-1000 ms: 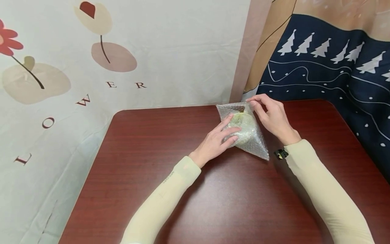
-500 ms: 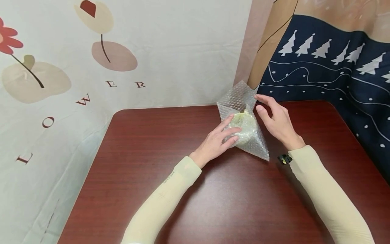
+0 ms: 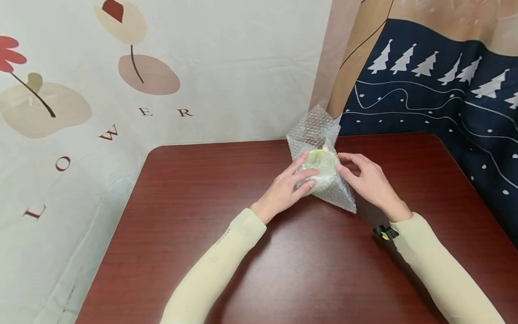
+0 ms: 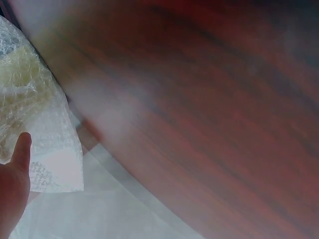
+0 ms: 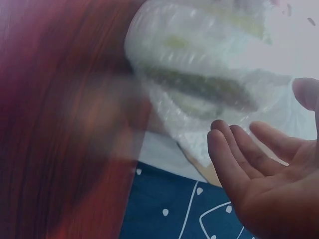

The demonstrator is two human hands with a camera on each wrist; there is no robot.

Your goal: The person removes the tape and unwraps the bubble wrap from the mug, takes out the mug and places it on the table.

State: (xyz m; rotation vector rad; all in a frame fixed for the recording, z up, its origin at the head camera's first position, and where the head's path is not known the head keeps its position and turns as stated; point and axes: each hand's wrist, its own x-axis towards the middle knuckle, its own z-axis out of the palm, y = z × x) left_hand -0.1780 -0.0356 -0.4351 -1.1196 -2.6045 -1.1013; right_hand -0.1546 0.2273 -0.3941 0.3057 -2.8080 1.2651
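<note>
A sheet of bubble wrap is folded around a pale green, round object near the table's back edge. The wrapped object's exact kind is blurred by the plastic. One corner of the sheet stands up at the back; another points toward the front right. My left hand rests on the bundle's left side with fingers spread. Close by the bundle's right side is my right hand, its fingers loosely bent. In the right wrist view the thumb and fingers of the right hand are apart, holding nothing.
The dark red wooden table reaches to a pale printed cloth behind it. A navy cloth with white trees hangs at the right. A small black device sits at the right wrist.
The right hand has let go of the sheet's back edge, and that corner has sprung up. It has then come down toward the bundle's right side. The left hand stays put.
</note>
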